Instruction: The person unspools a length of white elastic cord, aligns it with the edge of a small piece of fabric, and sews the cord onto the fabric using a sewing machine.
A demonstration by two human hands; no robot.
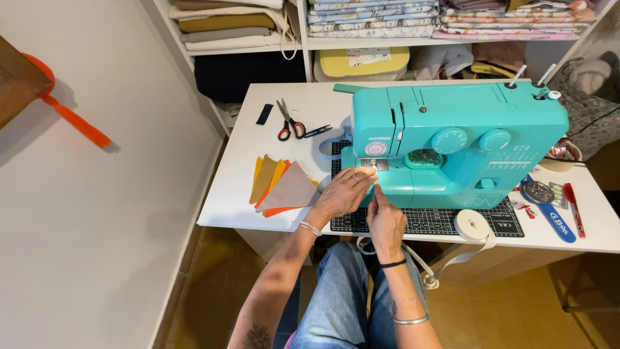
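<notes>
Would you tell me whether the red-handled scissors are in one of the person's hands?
No, the scissors lie on the white table, apart from both hands, which are at the sewing machine.

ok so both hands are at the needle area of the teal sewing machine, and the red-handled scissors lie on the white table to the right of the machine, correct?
Not quite. In the head view the red-handled scissors lie on the white table to the left of the teal sewing machine, not the right. The rest holds: the left hand and right hand are both at the needle area.
</notes>
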